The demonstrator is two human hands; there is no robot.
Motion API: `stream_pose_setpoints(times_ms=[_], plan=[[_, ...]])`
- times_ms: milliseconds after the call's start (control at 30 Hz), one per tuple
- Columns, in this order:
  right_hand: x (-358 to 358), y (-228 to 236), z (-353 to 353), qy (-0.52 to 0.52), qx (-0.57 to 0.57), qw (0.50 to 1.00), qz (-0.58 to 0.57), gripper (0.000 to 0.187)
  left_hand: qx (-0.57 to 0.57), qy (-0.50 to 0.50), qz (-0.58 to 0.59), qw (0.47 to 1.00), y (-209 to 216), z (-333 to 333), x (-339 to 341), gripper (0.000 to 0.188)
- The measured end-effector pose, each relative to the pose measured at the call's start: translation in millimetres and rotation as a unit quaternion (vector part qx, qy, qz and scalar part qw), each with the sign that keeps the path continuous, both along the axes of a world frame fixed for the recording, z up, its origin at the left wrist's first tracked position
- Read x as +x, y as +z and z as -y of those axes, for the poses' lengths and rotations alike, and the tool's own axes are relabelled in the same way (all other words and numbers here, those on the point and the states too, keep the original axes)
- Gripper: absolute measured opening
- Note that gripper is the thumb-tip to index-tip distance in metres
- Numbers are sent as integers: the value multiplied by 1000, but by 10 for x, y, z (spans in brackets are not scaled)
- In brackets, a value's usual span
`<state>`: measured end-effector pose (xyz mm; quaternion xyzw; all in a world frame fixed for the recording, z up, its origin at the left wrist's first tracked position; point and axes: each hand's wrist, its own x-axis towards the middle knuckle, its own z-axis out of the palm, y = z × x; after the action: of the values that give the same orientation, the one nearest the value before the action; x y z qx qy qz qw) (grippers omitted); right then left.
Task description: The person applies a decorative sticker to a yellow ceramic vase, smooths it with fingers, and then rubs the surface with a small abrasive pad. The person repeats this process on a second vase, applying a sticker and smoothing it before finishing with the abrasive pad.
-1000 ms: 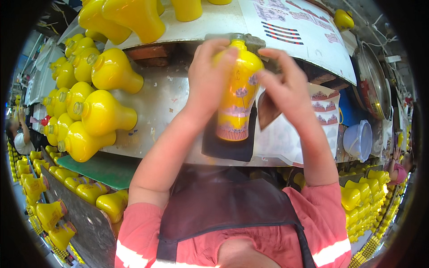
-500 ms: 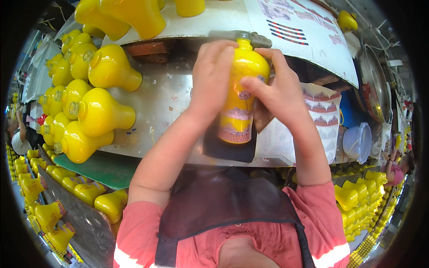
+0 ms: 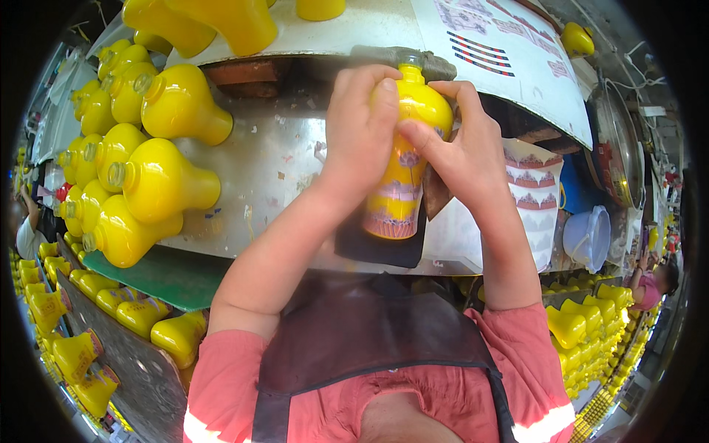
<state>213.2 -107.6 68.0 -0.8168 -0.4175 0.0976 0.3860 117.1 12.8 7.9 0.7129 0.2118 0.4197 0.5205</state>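
Observation:
A glossy yellow bottle (image 3: 422, 108) with a clear glass mouth and purple patterned decals is held between my two hands, its neck away from me. Along its left side, my left hand (image 3: 363, 125) is closed, fingers near the neck. My right hand (image 3: 470, 144) grips the right side, thumb across the front of the shoulder and fingers curled behind. The bottle's base sits over a black cloth pad (image 3: 402, 252). Its neck rests by a dark grey wrapped support (image 3: 440, 69). The underside of the bottle is hidden.
Several plain yellow bottles (image 3: 166, 181) lie at the left of the metal worktable (image 3: 277, 159). A decal sheet (image 3: 533, 199) and a white bucket (image 3: 588, 238) are at the right. A raised white board (image 3: 391, 29) carries decal strips (image 3: 480, 53). Bottles fill racks below.
My left hand has shifted slightly, and its thumb now shows against the bottle's shoulder. The bottle leans a little more to the right at its neck. The view has moved slightly.

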Motion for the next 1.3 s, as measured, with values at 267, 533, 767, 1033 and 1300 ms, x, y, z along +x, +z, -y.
stream_pose_setpoints(times_ms=[267, 533, 767, 1033, 1300], plan=[[155, 181, 37, 50, 2, 985, -166, 50, -96, -77, 52, 991, -154, 83, -127, 47], [159, 214, -122, 13, -102, 995, -18, 68, 79, -129, 1, 989, -336, 17, -283, 91], [325, 460, -166, 12, -95, 976, -196, 49, 87, -134, -5, 987, -319, 21, -301, 107], [132, 403, 8, 183, 118, 975, -48, 30, 99, -103, -38, 989, -286, 115, -330, 119], [-163, 119, 223, 359, 179, 829, 390, 27, -266, -189, 107, 939, -93, 58, -292, 48]])
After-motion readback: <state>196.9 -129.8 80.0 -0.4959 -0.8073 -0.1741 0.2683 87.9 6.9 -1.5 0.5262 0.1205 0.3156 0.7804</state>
